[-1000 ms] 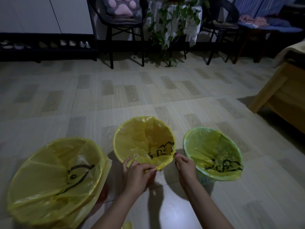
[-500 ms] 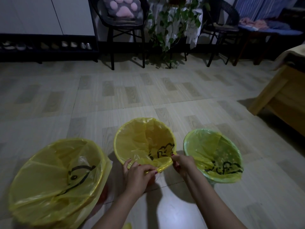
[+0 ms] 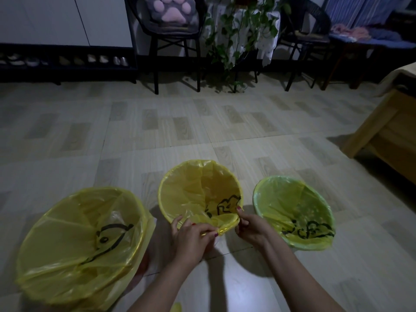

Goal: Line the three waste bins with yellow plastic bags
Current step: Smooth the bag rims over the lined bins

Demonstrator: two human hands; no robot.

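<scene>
On a pale tiled floor (image 3: 202,131), a person works at the near rim of the middle waste bin (image 3: 167,212), a small yellow tub already lined with a yellow plastic bag (image 3: 198,190) printed with a black cartoon outline. The left hand (image 3: 191,237) pinches the folded-over edge of the bag at the rim, fingers curled with red-painted nails showing, while the right hand (image 3: 249,226) grips the same edge just beside it, thumb and fingers closed on the plastic. Both forearms reach in from the bottom of the view.

Beside it on the person's left stands the largest bin (image 3: 139,264), its liner (image 3: 78,239) draped loosely over the rim and down the outside; the bin's own colour is mostly hidden by the plastic. On the right sits a green bin (image 3: 258,208), near but not touching the middle one, with a third yellow bag (image 3: 292,208) folded over its edge. All three bags carry the same black drawing.

Beyond the bins, a dark chair (image 3: 175,41) holding a cushion with a pink paw print (image 3: 171,10) stands against the far wall, next to a trailing green plant (image 3: 236,37). A low dark rack of shoes (image 3: 65,61) runs along the left, a second dark chair (image 3: 306,37) stands further right, and a light wooden piece of furniture (image 3: 387,136) juts in at the right edge.
</scene>
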